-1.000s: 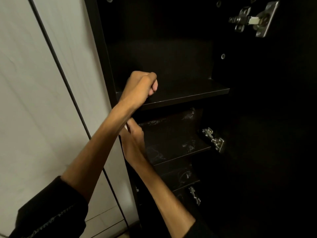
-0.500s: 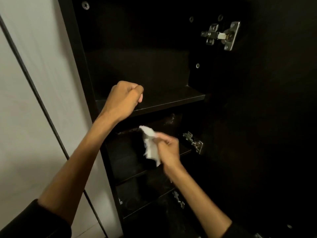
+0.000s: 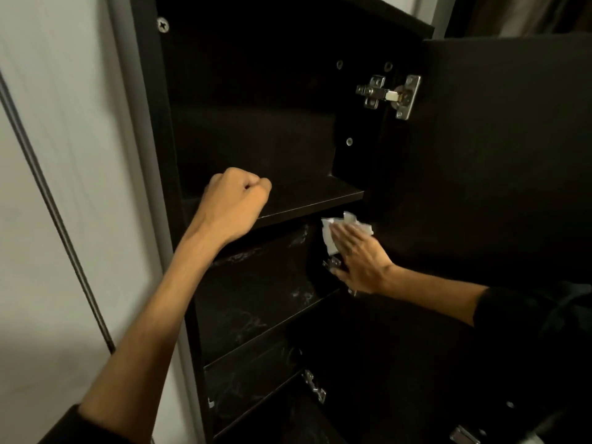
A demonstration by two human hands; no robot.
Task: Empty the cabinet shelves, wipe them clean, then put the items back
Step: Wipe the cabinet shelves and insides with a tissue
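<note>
A tall, narrow black cabinet (image 3: 150, 155) stands open with bare shelves. My left hand (image 3: 235, 203) is closed in a fist and rests on the front edge of the upper shelf (image 3: 314, 200). My right hand (image 3: 362, 261) presses a crumpled white tissue (image 3: 333, 232) flat against the cabinet's right inner wall, just under that shelf and above a metal hinge. The shelf below (image 3: 256, 302) shows pale streaks and smudges, as does the lower shelf (image 3: 253, 373).
The black cabinet door (image 3: 499, 155) hangs open on the right, held by a silver hinge (image 3: 389, 96). A white wall (image 3: 64, 155) with a dark cable (image 3: 57, 219) runs along the left side. More hinges (image 3: 315, 387) sit lower down.
My right hand came out from the middle shelf with the white tissue and moved right and up to the cabinet's right inner wall. The left fist stayed on the upper shelf edge.
</note>
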